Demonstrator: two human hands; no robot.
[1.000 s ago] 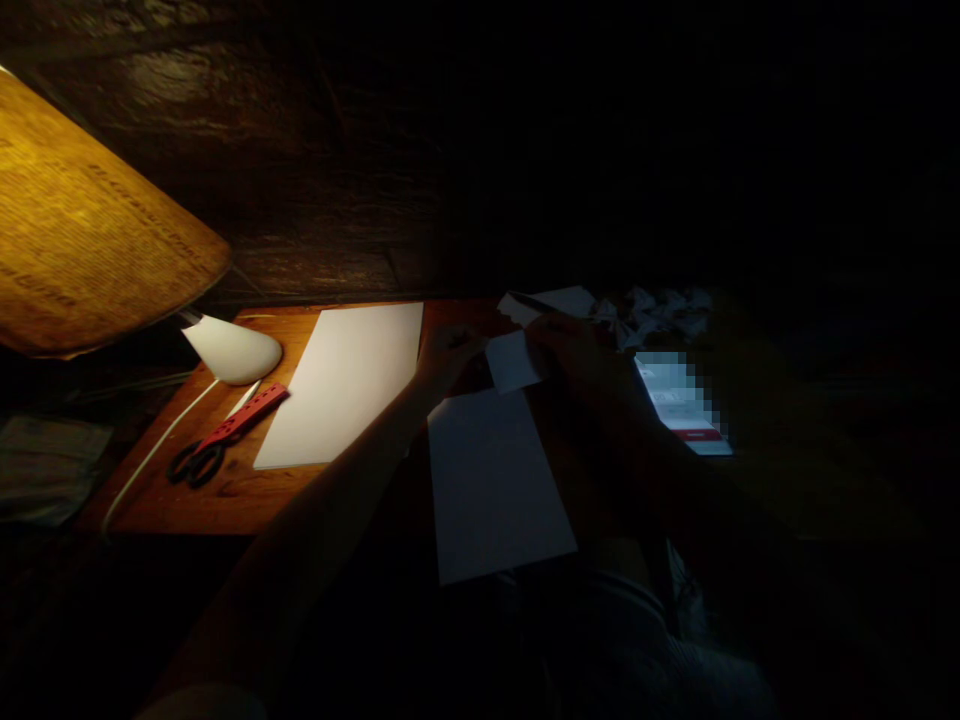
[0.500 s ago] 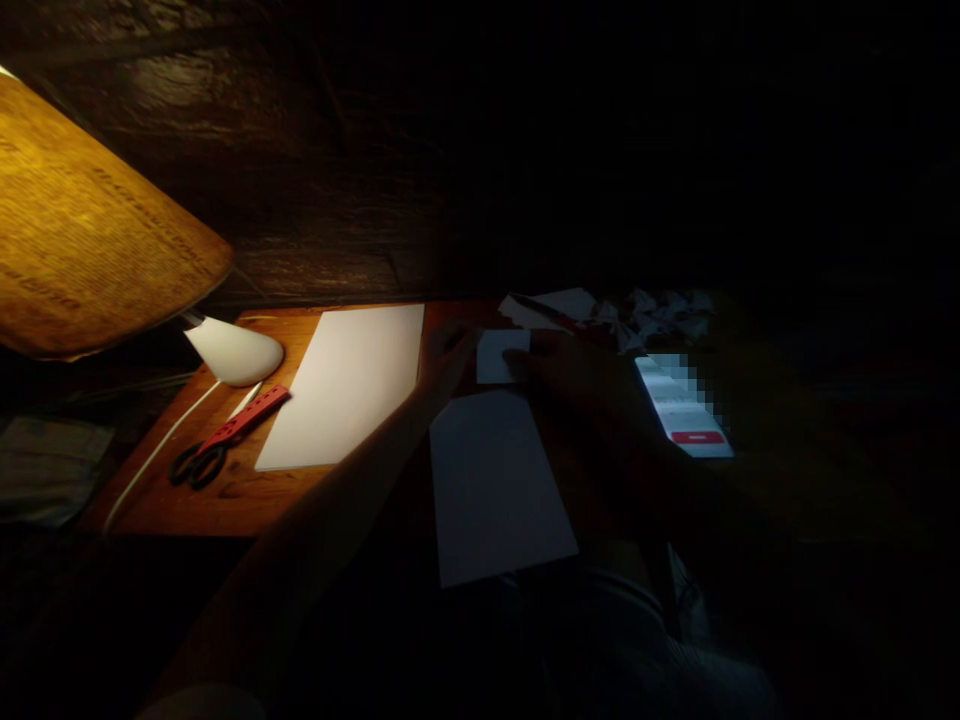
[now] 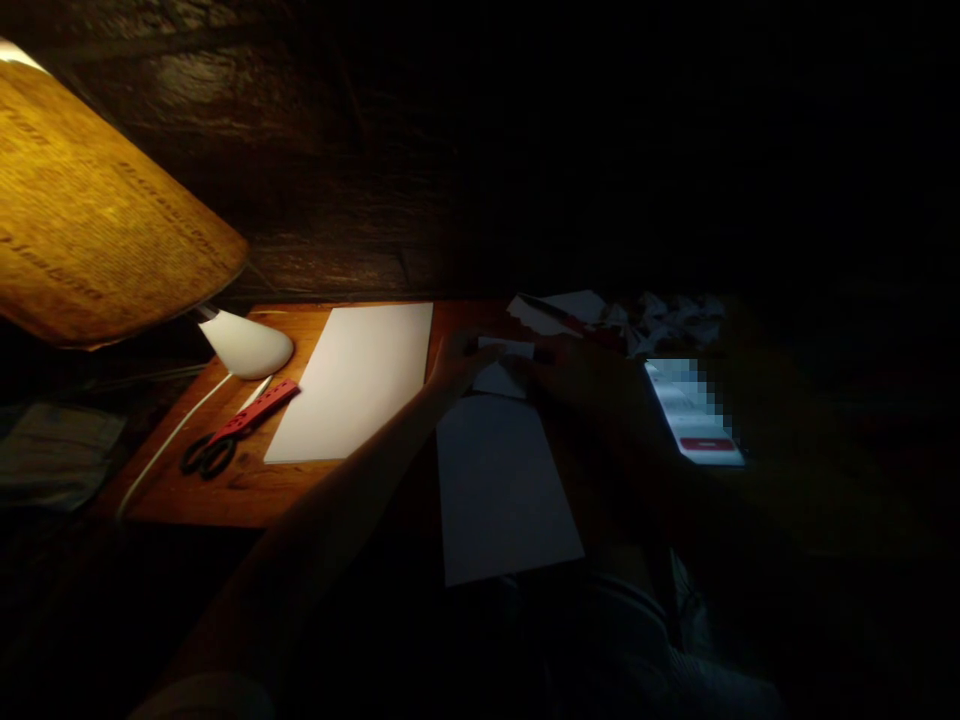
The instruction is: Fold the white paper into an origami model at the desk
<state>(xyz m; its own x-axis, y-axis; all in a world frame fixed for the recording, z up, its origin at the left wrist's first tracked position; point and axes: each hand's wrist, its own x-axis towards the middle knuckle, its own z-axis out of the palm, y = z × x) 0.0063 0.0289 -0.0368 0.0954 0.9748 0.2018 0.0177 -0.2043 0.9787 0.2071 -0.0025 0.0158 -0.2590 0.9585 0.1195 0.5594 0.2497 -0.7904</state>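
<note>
The left hand (image 3: 457, 362) and right hand (image 3: 581, 375) meet over a small piece of white paper (image 3: 499, 380) on the wooden worktop (image 3: 240, 495). Their fingers (image 3: 529, 368) rest on it, though shadow hides how tightly they hold. A long white sheet (image 3: 506, 490) lies just below the hands, another (image 3: 352, 380) to the left near scissors (image 3: 210, 455), and a lit phone (image 3: 694, 415) to the right.

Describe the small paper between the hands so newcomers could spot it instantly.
On the wooden desk, two large white sheets lie. Above the nearer sheet, the left hand and right hand hold a small white paper, far smaller than either sheet.
</note>
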